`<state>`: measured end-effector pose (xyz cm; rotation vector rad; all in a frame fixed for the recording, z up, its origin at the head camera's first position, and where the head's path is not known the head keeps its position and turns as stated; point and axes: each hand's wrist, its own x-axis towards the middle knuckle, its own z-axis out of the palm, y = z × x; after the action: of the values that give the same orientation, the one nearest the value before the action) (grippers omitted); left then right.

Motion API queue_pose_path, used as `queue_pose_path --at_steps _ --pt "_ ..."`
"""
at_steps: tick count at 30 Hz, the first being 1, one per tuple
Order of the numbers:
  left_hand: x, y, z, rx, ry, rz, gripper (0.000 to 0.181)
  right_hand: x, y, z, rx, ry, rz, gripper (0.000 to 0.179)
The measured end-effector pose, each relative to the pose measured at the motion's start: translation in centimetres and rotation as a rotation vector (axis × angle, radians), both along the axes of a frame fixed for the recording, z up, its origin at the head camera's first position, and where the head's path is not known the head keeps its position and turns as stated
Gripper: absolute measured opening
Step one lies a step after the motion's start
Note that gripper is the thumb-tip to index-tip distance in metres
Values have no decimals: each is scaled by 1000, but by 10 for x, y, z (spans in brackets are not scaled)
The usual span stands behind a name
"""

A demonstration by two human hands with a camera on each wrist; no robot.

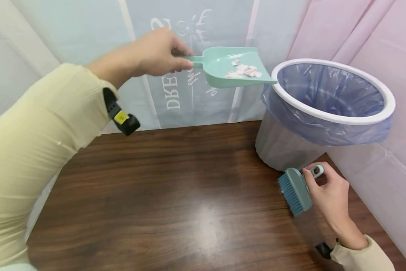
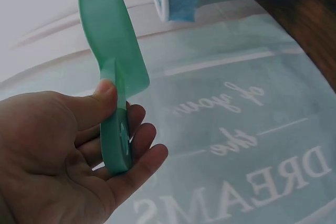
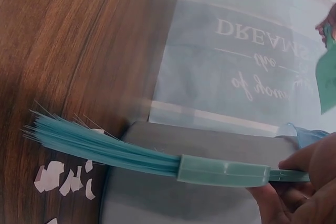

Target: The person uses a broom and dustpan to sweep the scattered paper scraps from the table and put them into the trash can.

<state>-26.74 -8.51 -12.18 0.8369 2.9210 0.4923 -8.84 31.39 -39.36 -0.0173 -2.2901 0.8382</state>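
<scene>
My left hand (image 1: 157, 52) grips the handle of a mint-green dustpan (image 1: 220, 64), raised above the table with its front edge at the near-left rim of a trash can (image 1: 284, 146). White and pinkish paper scraps (image 1: 241, 70) lie in the pan. In the left wrist view the dustpan (image 2: 107, 19) appears edge-on, thumb along its handle. Low beside the can, my right hand (image 1: 331, 192) pinches the handle of a small green brush (image 1: 299, 188) with blue bristles. Several more scraps (image 3: 51, 176) lie on the table by the brush in the right wrist view.
A blue plastic liner (image 1: 325, 130) hangs over the can's outside, under a white ring (image 1: 331, 116). Dark wood tabletop (image 1: 155, 195) spreads in front. Pale printed fabric (image 1: 206, 101) lines the back, and pinkish fabric (image 1: 403, 180) the right side.
</scene>
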Motion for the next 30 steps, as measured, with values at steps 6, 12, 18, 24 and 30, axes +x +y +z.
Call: queue_pose_path --at_steps 6,12,18,24,30 --pt "-11 44 12 -63 48 2 36 -2 2 1 -7 -4 -17 9" --pt "-17 82 9 -141 61 -33 35 -1 5 1 -5 -11 -15 9" --pt "-22 119 20 -208 115 -1 39 -1 7 1 5 -1 -8 9" --pt "-25 148 28 -191 187 12 25 -1 10 2 9 4 -12 10" --pt "-16 169 24 -113 252 26 24 2 13 2 11 -1 -24 10"
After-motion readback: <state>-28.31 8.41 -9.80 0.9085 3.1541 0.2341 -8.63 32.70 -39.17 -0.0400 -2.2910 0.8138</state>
